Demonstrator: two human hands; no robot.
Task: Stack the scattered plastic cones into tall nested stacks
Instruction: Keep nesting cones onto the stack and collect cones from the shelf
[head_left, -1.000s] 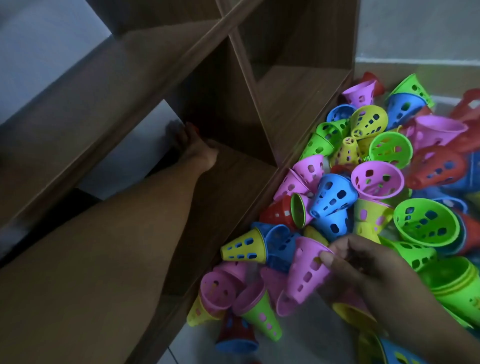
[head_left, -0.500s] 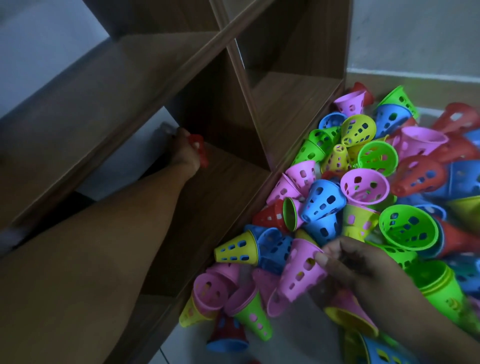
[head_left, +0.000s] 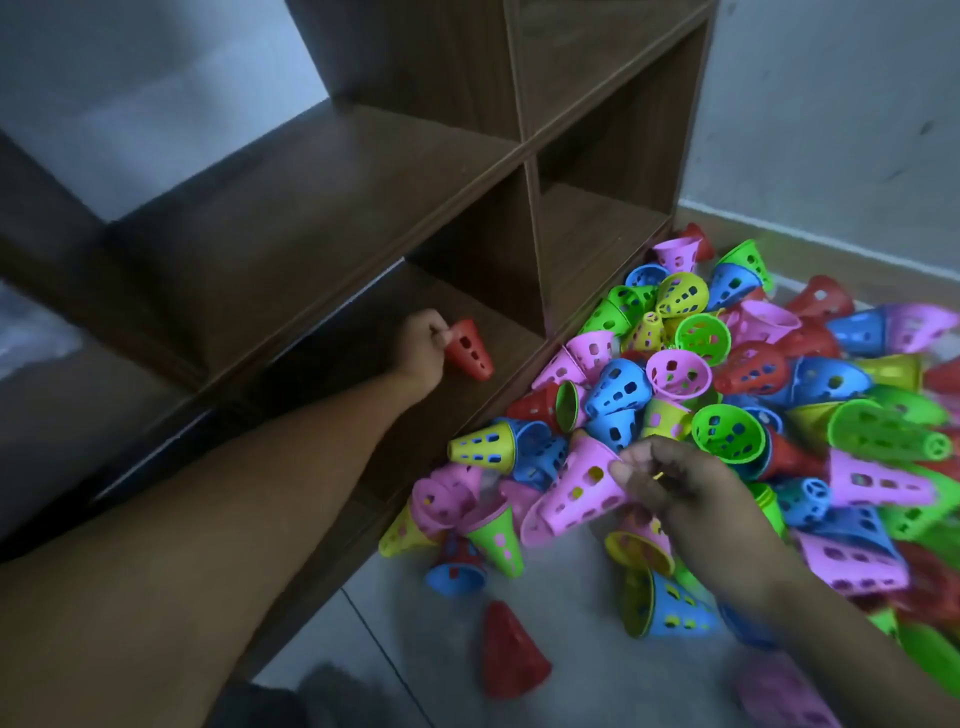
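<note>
Left hand (head_left: 423, 343) grips a perforated red cone (head_left: 469, 351); right hand (head_left: 675, 483) pinches a holed pink cone (head_left: 571, 493)

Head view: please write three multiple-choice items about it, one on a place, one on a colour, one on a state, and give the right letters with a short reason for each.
1. Where is the red cone that the left hand holds?
A. inside a lower shelf compartment
B. on top of the shelf
C. in the pile on the floor

2. What colour is the cone at the right hand's fingertips?
A. blue
B. pink
C. yellow

3. How does the lone red cone near the bottom edge lie?
A. nested in a tall stack
B. held in a hand
C. alone on the floor, apart from the pile

Key: 1 A, the hand and cone sit within the open compartment. 2 B, the fingers pinch the narrow end of a pink cone. 3 C, the lone cone rests on bare floor with nothing in or round it.
</note>
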